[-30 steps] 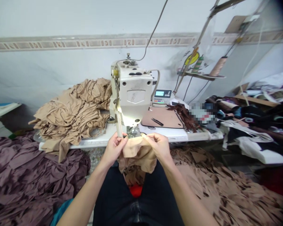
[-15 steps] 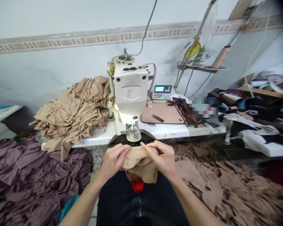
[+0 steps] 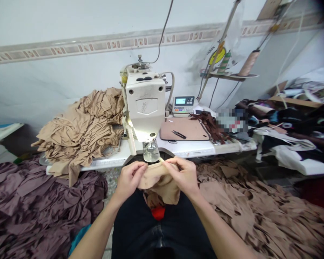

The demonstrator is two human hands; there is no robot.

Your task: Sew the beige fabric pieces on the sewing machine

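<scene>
My left hand [image 3: 129,178] and my right hand [image 3: 184,175] both pinch the top edge of a small tan fabric piece [image 3: 162,185], which hangs over my lap in dark trousers. The piece sits just in front of and below the presser foot [image 3: 151,151] of a white sewing machine [image 3: 144,104] on a white table [image 3: 194,149]. A narrow pale strip pokes up between my right fingers.
A heap of tan fabric [image 3: 81,126] lies on the table left of the machine. Purple-brown cloth [image 3: 29,201] covers the floor at left, tan pieces [image 3: 259,212] at right. A brown mat with snips [image 3: 179,134], a control panel [image 3: 183,102] and a thread cone [image 3: 248,63] stand right.
My hands drew the tan piece back from under the presser foot toward my lap, then lifted it slightly toward the machine again. Both hands kept their grip.
</scene>
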